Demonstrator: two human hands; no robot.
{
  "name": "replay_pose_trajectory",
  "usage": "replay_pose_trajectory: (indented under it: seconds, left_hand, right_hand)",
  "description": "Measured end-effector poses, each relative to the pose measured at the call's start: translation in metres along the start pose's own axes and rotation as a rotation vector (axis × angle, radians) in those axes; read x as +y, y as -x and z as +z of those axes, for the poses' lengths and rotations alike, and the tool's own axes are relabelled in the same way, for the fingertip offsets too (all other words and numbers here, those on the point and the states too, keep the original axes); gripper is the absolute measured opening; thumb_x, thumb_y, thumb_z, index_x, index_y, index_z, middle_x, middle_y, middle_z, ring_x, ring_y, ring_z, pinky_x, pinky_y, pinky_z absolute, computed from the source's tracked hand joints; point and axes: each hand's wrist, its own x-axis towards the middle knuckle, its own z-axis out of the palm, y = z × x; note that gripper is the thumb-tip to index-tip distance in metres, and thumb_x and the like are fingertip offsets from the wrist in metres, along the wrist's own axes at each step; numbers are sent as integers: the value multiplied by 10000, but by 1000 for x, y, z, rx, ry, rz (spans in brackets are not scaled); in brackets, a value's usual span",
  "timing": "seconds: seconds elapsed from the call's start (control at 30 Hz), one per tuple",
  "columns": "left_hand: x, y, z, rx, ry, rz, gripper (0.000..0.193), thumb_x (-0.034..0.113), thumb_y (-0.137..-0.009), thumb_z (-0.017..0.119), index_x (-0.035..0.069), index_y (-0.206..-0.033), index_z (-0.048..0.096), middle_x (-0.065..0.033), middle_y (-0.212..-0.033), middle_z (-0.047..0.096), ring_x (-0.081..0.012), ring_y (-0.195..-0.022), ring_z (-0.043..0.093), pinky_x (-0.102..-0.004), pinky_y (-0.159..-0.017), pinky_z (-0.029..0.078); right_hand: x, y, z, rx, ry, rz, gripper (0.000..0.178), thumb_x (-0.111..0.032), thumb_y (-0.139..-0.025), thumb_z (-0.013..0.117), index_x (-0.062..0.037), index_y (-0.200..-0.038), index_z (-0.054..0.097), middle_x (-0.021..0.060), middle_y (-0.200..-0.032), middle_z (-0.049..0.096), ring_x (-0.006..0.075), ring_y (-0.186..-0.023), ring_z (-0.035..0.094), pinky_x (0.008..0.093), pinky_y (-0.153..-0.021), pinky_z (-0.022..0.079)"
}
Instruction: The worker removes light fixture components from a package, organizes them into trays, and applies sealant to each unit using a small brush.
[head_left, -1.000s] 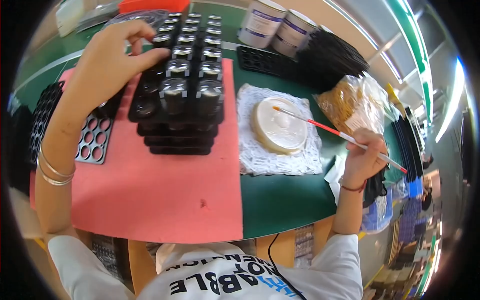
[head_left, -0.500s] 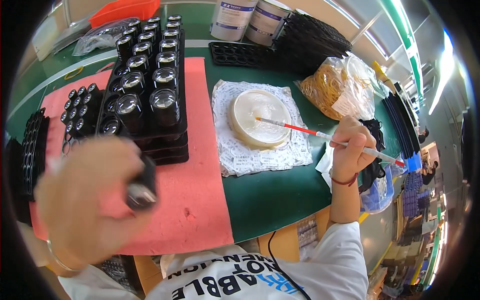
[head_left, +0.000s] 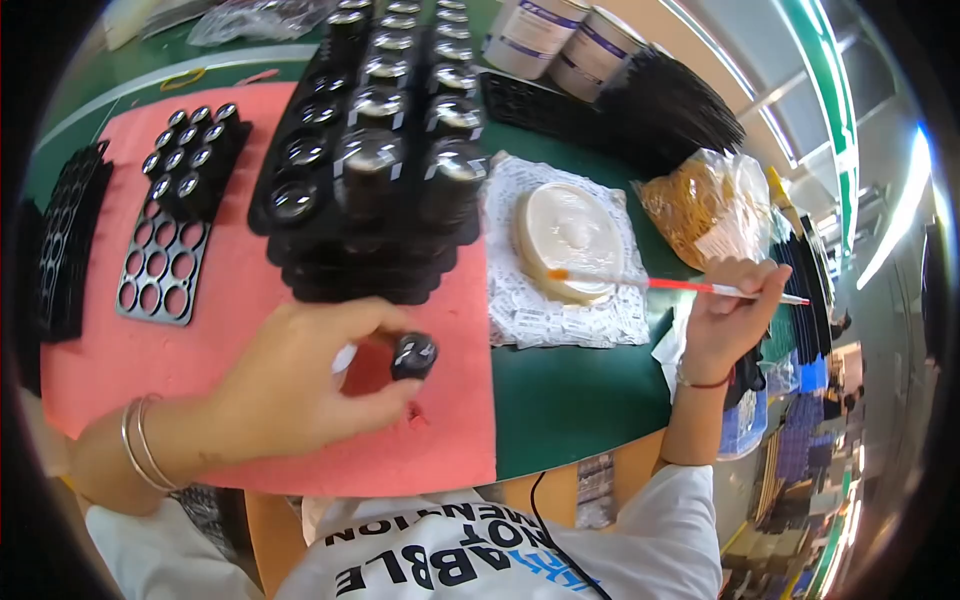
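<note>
Between thumb and fingers, my left hand (head_left: 300, 375) grips a small black cylinder with a glossy end (head_left: 413, 357) over the pink mat (head_left: 250, 440). My right hand (head_left: 728, 315) is closed around a thin paintbrush (head_left: 690, 287) with a red and white handle. Its orange-brown bristles are over the near left rim of a round, pale dish (head_left: 565, 235). Whether they touch the rim, I cannot tell. Left of the dish rises a stack of black trays (head_left: 370, 285), with shiny-topped black cylinders (head_left: 370, 165) standing in the top one.
A smaller black holder (head_left: 165, 265) with round holes carries several cylinders at its far end. Printed paper (head_left: 515, 315) lies under the dish. Behind are white cans (head_left: 535, 35) and stacked black trays (head_left: 670, 100); a bag of yellow rubber bands (head_left: 705, 205) stands right.
My left hand has moved right with the black cylinder, from beside the small holder to before the tray stack. The brush tip has shifted from the dish's middle to its near rim.
</note>
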Motion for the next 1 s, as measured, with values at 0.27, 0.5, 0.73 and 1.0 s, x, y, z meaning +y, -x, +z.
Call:
replay_pose_trajectory:
  seconds: [0.27,0.5,0.73,1.0]
  left_hand:
    - [-8,-5,-1,77,266,-61,345,194,-714,702,-64,-902,572,-101,-808,620,-132,-763,607,-257,-676,478]
    - [-4,-3,-3,17,310,-131,279,159,-706,714,-8,-892,589,-32,-800,602,-55,-738,537,-210,-663,438]
    - [-3,-3,-3,8,329,-130,318,200,-722,707,-51,-865,573,-82,-790,615,-109,-757,594,-240,-665,483]
    - [-7,-2,0,-28,465,-101,277,143,-754,667,-47,-931,570,-90,-855,623,-112,-805,586,-240,-714,467]
  right_hand:
    - [1,18,6,-445,-19,-28,354,-367,-931,353,-104,-703,417,9,-501,433,110,-377,365,247,-407,282]
    - [2,26,9,-532,15,-35,354,-366,-913,409,-69,-732,476,49,-547,506,140,-392,449,258,-395,338]
    - [3,26,9,-556,55,-43,350,-338,-891,473,-39,-712,499,61,-571,510,156,-422,476,267,-420,368]
    - [2,23,8,-544,73,-25,331,-310,-890,484,-35,-707,504,63,-585,513,151,-434,475,271,-430,368]
